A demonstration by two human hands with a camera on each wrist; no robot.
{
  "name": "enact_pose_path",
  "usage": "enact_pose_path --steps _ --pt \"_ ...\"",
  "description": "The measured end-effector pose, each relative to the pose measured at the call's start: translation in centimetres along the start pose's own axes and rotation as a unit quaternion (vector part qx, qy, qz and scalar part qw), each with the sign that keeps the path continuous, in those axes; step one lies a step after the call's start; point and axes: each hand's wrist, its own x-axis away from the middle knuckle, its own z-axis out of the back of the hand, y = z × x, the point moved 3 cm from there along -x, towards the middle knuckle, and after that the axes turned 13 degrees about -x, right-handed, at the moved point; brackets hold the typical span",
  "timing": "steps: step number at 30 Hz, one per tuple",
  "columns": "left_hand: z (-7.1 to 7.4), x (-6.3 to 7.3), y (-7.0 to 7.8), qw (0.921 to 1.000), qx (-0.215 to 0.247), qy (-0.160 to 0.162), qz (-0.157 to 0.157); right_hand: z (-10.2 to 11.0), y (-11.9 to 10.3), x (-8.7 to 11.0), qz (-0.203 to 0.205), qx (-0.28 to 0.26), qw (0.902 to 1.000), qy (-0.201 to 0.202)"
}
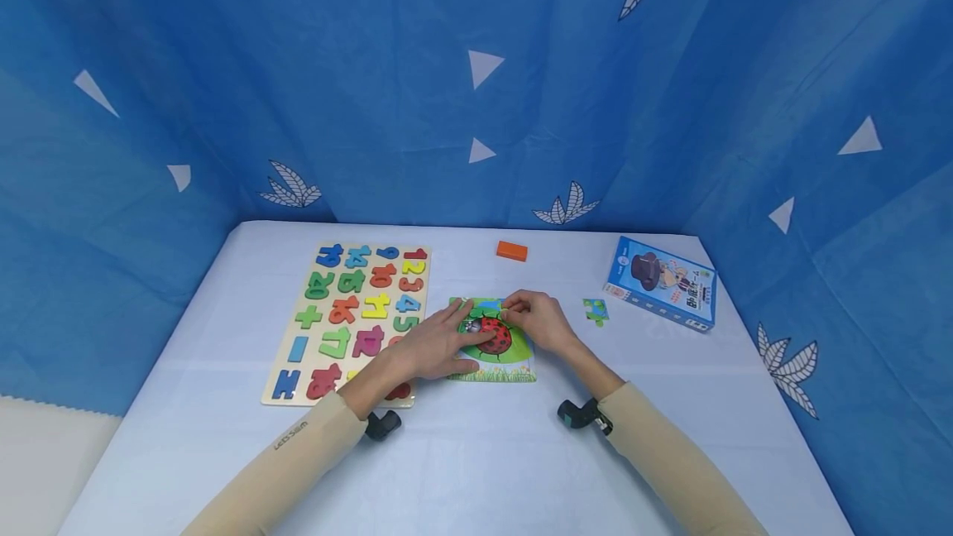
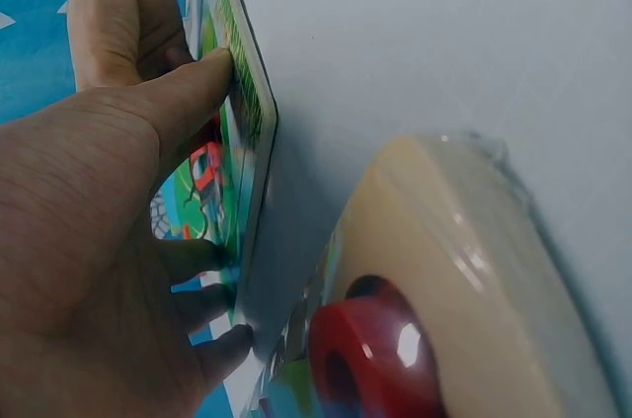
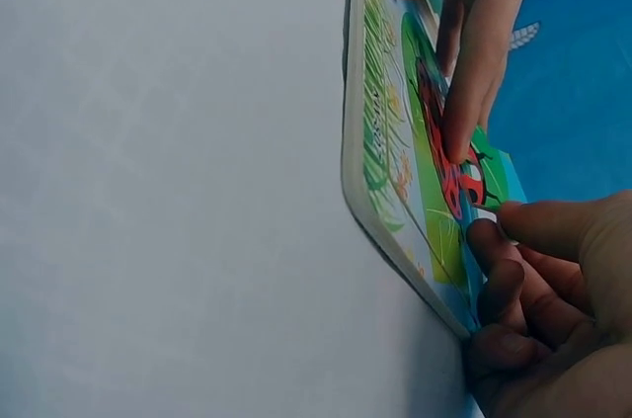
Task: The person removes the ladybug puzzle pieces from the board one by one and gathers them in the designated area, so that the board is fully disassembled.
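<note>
A ladybug jigsaw puzzle [image 1: 497, 374] lies flat on the table in front of me. My left hand [image 1: 434, 347] rests across its left side, thumb near the grassy bottom edge and the straight fingers spread over the picture. At the upper right of the puzzle, my right hand [image 1: 542, 323] pinches a green and red puzzle piece [image 3: 489, 173] between thumb and index finger. In the right wrist view this piece stands tilted up from the board, partly hidden by the fingers. Another puzzle piece [image 1: 596, 310], green and blue, lies on the table to the right.
On the left, under my forearm, is a wooden number board [image 1: 298, 317] with coloured numerals. An orange block [image 1: 512, 251] lies behind the puzzle. A blue game box [image 1: 661, 284] sits at the back right. Blue curtains [image 1: 476, 106] hang around the white table [image 1: 491, 470].
</note>
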Motion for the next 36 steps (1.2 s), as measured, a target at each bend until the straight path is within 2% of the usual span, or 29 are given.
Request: enact_pose_path --steps 17,25,36 --pt "0.0 0.1 0.1 1.0 -0.003 0.003 -0.002 0.6 -0.2 0.4 0.003 -0.02 0.9997 0.011" --pt "0.1 0.2 0.0 1.0 -0.008 0.003 0.003 3.0 -0.2 1.2 0.001 -0.018 0.9993 0.033" --pt "0.0 0.2 0.0 0.9999 -0.004 0.009 -0.009 7.6 1.3 2.7 -0.032 -0.009 0.9961 0.082"
